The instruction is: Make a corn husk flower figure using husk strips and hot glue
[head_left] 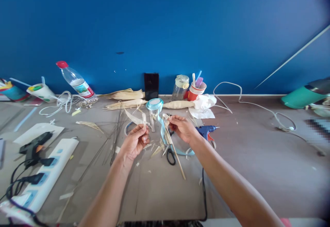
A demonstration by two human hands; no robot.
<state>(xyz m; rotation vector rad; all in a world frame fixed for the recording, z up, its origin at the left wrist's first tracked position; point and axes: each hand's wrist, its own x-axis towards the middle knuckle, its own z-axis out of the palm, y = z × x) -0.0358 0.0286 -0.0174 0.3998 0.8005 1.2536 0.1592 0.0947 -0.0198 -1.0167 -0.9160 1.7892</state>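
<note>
Evidently the black glue gun point(36, 146) lies on a white card point(55, 131) at the far left to keep drips off the table point(252, 151), just beside the power strip point(59, 167), where plugs would be within easy reach. Thin wires point(117, 137) lie nearer the middle, perhaps so the left hand point(136, 140) has them close. That hand's thumb and fingers are closed in a pinch on a pale strip point(144, 118), low down, which leaves its upper end free above the fingertips. Behind, the phone point(151, 86) stands against the wall, likely for support, and the ribbon roll point(154, 104) sits between the hands' reach, its tail trailing towards the scissors point(171, 156). The right hand point(182, 127) has its fingertips drawn together on a small pale piece point(165, 117), seemingly for fine control; a thin stick point(179, 161) slants below it, though whether the two are joined I cannot tell. Beyond the wrist, the blue glue gun point(206, 131) points its nozzle rightwards, away from the hands, probably for safety.
</note>
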